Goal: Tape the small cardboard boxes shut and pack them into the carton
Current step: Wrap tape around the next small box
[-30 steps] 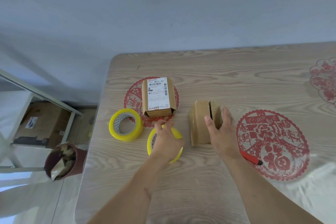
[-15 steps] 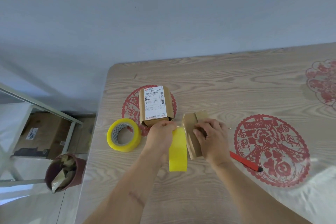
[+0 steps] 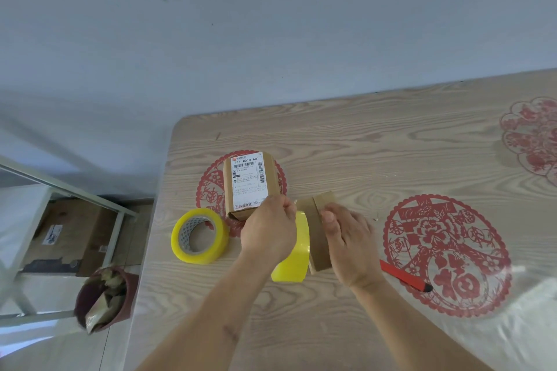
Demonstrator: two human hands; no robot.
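Hands point(image 3: 269, 232) on box point(image 3: 320, 238), tape roll point(image 3: 294, 253)

Across the middle of the frame, the wooden table point(image 3: 376, 141) lies bare along its far edge and between the two red paper-cut decals at centre right and far right, so a hand could pass freely there. At centre, the way is crowded: the labelled box point(image 3: 248, 182), the yellow tape roll point(image 3: 199, 235) at centre left, the second tape roll point(image 3: 294, 253), the small box point(image 3: 319, 229) and both hands sit close together with only narrow gaps. A red pen point(image 3: 404, 275) lies at lower right of centre, and the bare near edge is crossed by both forearms.
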